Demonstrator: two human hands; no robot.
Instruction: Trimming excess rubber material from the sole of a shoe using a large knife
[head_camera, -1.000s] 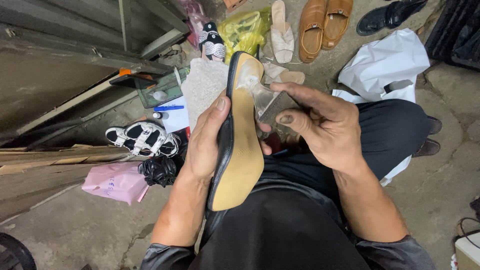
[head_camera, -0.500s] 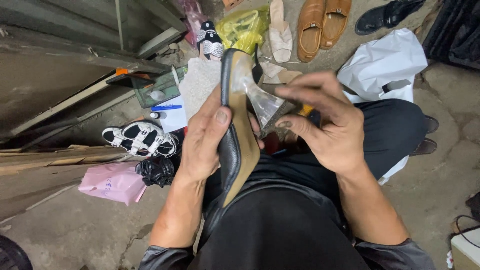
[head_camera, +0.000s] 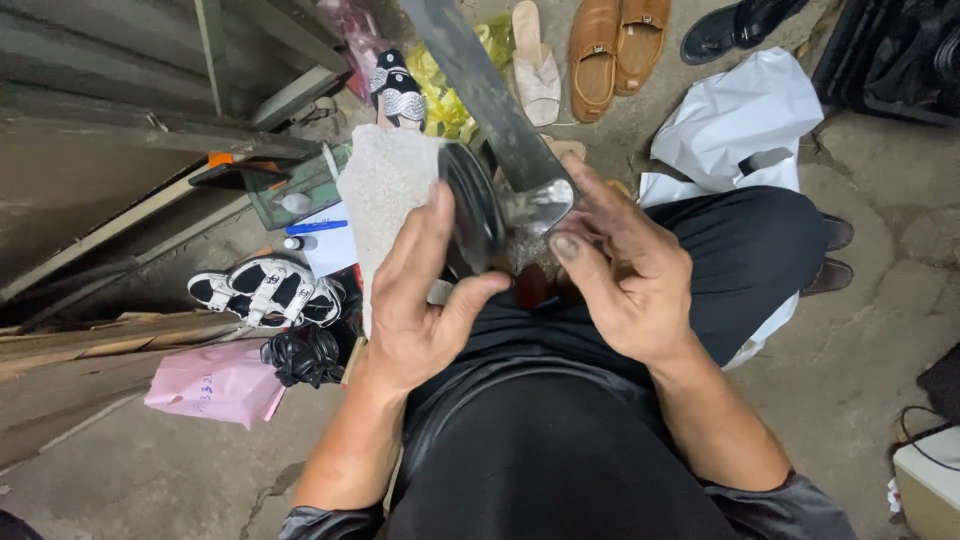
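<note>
Left hand (head_camera: 425, 310) clamped round black shoe (head_camera: 470, 215), right hand (head_camera: 625, 280) half-curled beside it; could slip if grip loosens

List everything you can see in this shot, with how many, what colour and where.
black shoe: one, black, centre, held on edge
brown loafers: two, tan, top centre on floor
beige sandal: one, pale pink, left of the loafers
black-and-white sandals: a pair, left on floor
black-and-silver sandal: one, top centre
pink bag: one, lower left
yellow bag: one, top centre
white bag: one, upper right
black dress shoe: one, top right
blue pen: one, left of centre
left hand: grips the black shoe
right hand: fingers at the shoe's upper end
</note>
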